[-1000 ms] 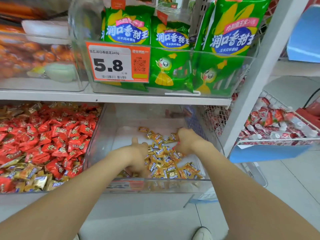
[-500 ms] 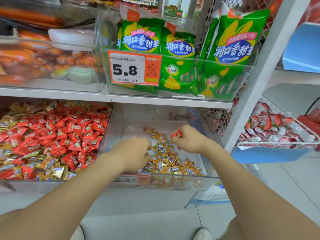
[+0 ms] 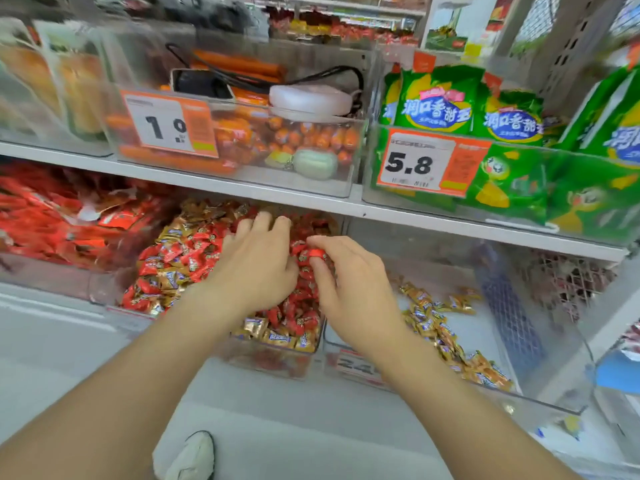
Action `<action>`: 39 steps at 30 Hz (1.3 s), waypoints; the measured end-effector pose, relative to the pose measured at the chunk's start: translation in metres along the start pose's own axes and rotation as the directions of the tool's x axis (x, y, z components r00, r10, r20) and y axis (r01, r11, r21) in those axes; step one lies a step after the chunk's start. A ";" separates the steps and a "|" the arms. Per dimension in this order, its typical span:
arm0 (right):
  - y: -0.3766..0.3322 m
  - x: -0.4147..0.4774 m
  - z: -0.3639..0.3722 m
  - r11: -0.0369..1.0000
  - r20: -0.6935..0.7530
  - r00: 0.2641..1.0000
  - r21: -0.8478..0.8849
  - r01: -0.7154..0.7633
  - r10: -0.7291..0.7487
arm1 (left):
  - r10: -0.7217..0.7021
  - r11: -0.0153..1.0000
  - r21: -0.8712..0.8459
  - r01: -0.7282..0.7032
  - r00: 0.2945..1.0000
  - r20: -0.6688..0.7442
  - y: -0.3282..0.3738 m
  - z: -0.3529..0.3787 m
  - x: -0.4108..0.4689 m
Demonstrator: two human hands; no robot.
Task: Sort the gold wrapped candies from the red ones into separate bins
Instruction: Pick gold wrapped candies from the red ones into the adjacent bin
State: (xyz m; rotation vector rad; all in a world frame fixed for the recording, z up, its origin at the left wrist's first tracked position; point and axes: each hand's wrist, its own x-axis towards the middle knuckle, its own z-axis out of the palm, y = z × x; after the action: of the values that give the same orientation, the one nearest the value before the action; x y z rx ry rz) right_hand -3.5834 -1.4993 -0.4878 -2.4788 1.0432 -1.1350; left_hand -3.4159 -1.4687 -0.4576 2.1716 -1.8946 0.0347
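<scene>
Red candy (image 3: 317, 253) pinched btwn thumb and fingertips of right hand (image 3: 349, 285), narrow grip, the rest of the fingers curled in close. The hand is palm-down w/ knuckles up, and the candy sits just above the candy pile in the mixed bin (image 3: 277, 365), near its right edge. The forearm comes in from lower right, crossing over the front corner of the gold bin (image 3: 485, 327).

Left hand (image 3: 258, 265) just beside it, palm-down and flat on the pile, fingers spread and fairly straight, tips reaching toward the back. Nothing seen held in it. Its forearm comes in from lower left.

Mixed bin is clear plastic: mostly red candies (image 3: 180, 251), w/ gold ones along the left side and front. The gold bin is next door on the right, also clear, w/ gold candies (image 3: 436, 323) strung in a loose line over its white floor.

Both bins sit under a white shelf (image 3: 242, 192). To the left is a bin of red packs (image 3: 52, 216), blurred. Above the shelf are clear bins of orange snacks (image 3: 294, 136) and green bags (image 3: 436, 102), w/ an orange price tag (image 3: 415, 164) reading 5.8. Pale floor (image 3: 52, 358) below, w/ a white shoe (image 3: 194, 455) at bottom edge.
</scene>
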 end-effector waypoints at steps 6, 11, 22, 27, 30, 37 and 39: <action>0.003 0.037 0.041 0.970 0.299 0.953 -0.240 0.038 0.037 | -0.045 0.993 -0.112 0.046 0.999 0.019 -0.043 0.008 0.024; 0.007 0.012 0.029 0.987 0.040 0.986 -0.027 -0.161 0.162 | 0.019 0.999 -0.040 -0.016 0.998 0.055 -0.041 0.025 0.031; 0.002 0.007 0.035 0.744 0.146 0.739 0.024 -0.668 0.658 | 0.198 0.965 -0.167 -0.201 0.979 -0.036 -0.059 0.024 0.016; -0.023 0.009 0.027 0.751 0.117 0.756 -0.283 -0.597 0.644 | 0.544 0.822 -0.195 -0.535 0.839 -0.008 -0.058 0.008 -0.016; -0.032 0.007 0.024 0.744 0.085 0.774 -0.356 -0.565 0.628 | 0.630 0.776 -0.114 -0.620 0.772 0.090 -0.075 0.014 -0.037; -0.025 0.009 -0.008 0.730 0.210 0.703 -0.102 -0.675 0.679 | 0.650 0.760 -0.048 -0.648 0.760 0.024 -0.113 0.030 -0.061; -0.014 -0.001 -0.021 0.659 0.300 0.622 -0.030 -0.752 0.723 | 0.665 0.746 -0.056 -0.664 0.747 0.006 -0.111 0.028 -0.062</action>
State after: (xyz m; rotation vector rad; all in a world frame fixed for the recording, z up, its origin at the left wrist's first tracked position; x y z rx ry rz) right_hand -3.5920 -1.4872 -0.4678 -1.7180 1.6325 -0.5114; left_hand -3.3210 -1.4019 -0.5163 1.3481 -2.5515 0.0907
